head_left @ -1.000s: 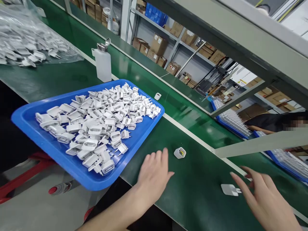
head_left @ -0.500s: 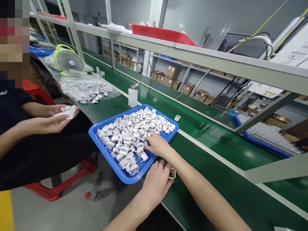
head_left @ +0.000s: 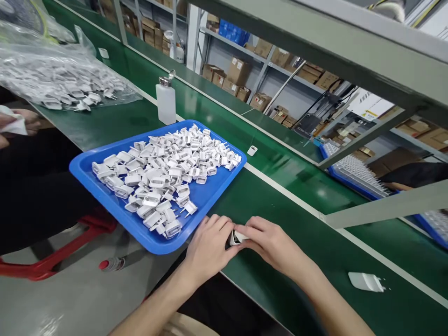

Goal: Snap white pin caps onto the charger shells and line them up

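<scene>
Close to the table's front edge, my left hand (head_left: 209, 246) is closed around a white charger housing (head_left: 233, 239), its open end facing right. A white plug cap (head_left: 242, 236) is pinched in the fingers of my right hand (head_left: 277, 243), right at that open end; my fingers partly hide both pieces, and I cannot tell whether the cap is seated. Left of my hands lies a blue tray (head_left: 206, 212) heaped with white plug caps (head_left: 157, 172) with metal pins.
A white pump bottle (head_left: 166, 101) stands behind the tray. Bagged white parts (head_left: 66, 84) lie at far left, near a co-worker's hands (head_left: 21, 122). One white charger (head_left: 366, 282) rests at right; a small white piece (head_left: 252, 150) sits on the green belt (head_left: 280, 175).
My right hand has left the tray and come to my left hand with a plug cap. The view has turned downward and closer.
</scene>
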`<act>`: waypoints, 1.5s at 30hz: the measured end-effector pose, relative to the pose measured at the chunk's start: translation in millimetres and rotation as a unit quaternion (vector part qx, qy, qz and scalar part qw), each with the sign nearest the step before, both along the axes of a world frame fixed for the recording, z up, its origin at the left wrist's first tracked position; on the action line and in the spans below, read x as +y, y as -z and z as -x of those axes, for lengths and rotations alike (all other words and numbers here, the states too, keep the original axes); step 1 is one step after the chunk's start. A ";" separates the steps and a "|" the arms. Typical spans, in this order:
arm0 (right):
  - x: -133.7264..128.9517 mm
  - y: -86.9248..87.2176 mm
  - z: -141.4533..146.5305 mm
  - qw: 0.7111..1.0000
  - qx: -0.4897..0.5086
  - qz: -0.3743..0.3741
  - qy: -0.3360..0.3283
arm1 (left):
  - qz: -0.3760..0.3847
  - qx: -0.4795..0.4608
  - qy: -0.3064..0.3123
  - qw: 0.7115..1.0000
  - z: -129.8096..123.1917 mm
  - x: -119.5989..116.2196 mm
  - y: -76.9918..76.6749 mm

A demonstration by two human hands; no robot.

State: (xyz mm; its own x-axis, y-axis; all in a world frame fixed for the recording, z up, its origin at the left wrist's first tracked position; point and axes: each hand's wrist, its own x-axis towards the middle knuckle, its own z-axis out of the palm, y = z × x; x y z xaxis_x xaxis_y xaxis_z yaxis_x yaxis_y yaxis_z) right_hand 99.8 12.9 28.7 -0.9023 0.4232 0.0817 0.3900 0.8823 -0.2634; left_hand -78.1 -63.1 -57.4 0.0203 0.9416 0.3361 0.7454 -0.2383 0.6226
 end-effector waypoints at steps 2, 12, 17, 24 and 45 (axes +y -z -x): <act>-3.9 3.1 2.7 0.999 -0.025 -0.018 -0.040 | 0.004 -0.023 0.011 1.000 3.7 0.0 1.7; -8.0 -6.2 12.5 0.999 -0.038 -0.004 -0.014 | 0.024 -0.087 0.074 0.993 14.8 2.6 3.8; -10.7 -9.1 17.7 0.999 -0.051 -0.010 0.003 | 0.024 -0.081 0.073 0.994 14.7 1.7 2.9; -19.1 -18.9 31.6 0.972 -0.133 -0.187 -0.049 | 0.022 -0.074 0.067 0.995 14.8 1.3 0.3; -15.9 -1.5 31.0 0.990 -0.087 -0.107 -0.011 | 0.046 -0.064 0.068 0.995 12.3 4.5 6.7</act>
